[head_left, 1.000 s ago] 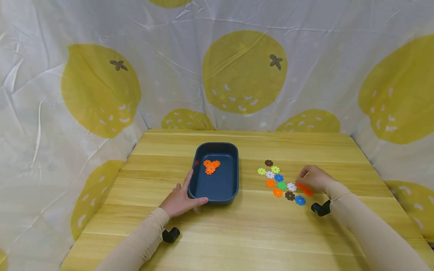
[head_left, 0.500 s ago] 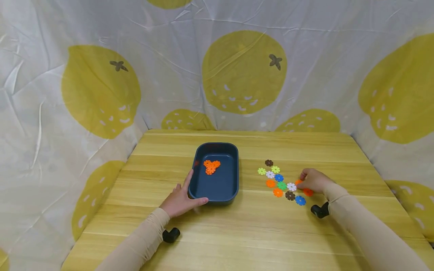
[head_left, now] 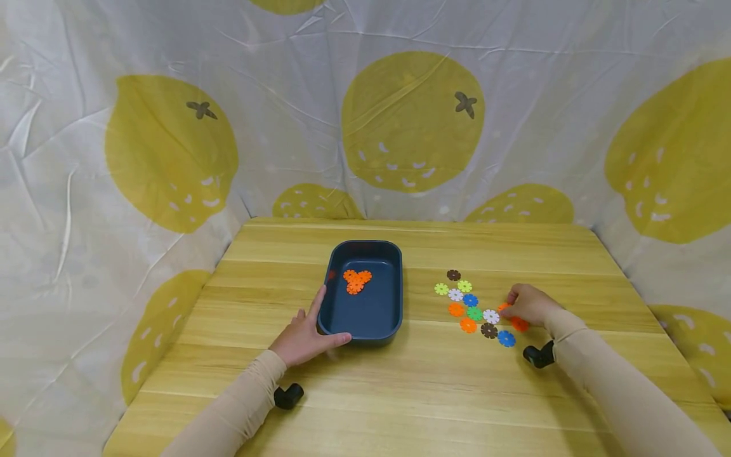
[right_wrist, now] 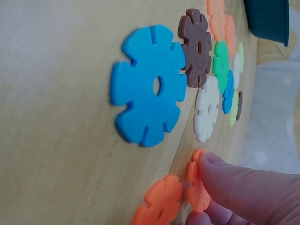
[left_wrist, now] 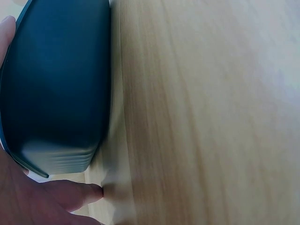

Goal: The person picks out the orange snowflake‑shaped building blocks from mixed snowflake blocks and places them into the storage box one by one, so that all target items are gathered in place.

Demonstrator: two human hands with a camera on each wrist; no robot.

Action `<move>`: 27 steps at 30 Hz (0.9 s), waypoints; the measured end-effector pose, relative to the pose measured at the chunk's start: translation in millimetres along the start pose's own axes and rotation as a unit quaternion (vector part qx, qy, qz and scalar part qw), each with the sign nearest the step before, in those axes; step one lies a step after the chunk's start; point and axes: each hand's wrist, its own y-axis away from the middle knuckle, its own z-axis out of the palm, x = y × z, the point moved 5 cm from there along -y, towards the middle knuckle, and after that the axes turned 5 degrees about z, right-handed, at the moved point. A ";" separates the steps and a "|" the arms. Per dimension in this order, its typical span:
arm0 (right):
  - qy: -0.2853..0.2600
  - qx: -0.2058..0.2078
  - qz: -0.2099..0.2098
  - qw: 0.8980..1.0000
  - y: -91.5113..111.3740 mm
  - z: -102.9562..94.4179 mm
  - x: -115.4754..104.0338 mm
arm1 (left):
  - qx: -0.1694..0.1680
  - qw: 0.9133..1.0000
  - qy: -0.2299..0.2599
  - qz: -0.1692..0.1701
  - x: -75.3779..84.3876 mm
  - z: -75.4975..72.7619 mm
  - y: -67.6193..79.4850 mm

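Tabletop (head_left: 411, 400) of yellowish wood spans the lower frame. Left of center, the left hand (head_left: 308, 339) lies with fingers extended, touching the near-left rim of a dark blue tray (head_left: 362, 322). Farther right, the right hand (head_left: 532, 304) pinches an orange disc (right_wrist: 197, 190) between thumb and finger, near mixed-color notched discs (head_left: 474, 313) right of center. Overlapping orange pieces (head_left: 356, 281) lie inside the tray. Lemon-print cloth (head_left: 411, 120) fills the upper frame.
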 end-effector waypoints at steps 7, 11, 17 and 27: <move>-0.017 0.001 -0.002 1.000 1.6 -2.4 -2.2 | 0.001 1.000 0.000 0.001 0.1 0.1 -0.3; -0.018 0.013 -0.020 1.000 2.4 -10.3 -6.5 | 0.002 1.000 0.001 0.000 0.2 0.2 -0.4; -0.023 0.037 -0.038 0.998 2.3 -33.2 -21.9 | 0.006 1.000 0.002 0.005 0.1 -0.3 -0.8; -0.050 0.057 -0.048 0.996 -5.0 -52.0 -73.5 | 0.007 1.000 0.005 0.005 -1.3 1.1 -0.6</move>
